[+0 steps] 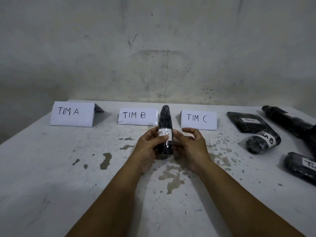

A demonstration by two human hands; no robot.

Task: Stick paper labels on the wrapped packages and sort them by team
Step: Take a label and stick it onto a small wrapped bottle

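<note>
While both hands are up in front of the signs, this is how things look:

Package: a long black wrapped package point(165, 130) stands up tall, above the table point(51, 168), between the TIM B sign point(137, 116) and the TIM C sign point(198, 120).
Paper label: a white paper label point(165, 133) reads "TIM C" and goes around its middle.
Left hand: the left hand point(148, 147) holds the package low down, with its thumb pressing on the label.
Right hand: the right hand point(189, 147) has bent fingers by the other side; its thumb seems to touch the package (I cannot tell if it really grips).
How it may feel: it looks shiny and smooth, so it may slip, and it looks light, since one hand holds it up.
Best place to hold: around the middle or the wide bottom, not the thin top.
Where it should go: by the TIM C sign.
Other packages: more black ones lie far to the right, such as a flat package point(246, 123).
</note>
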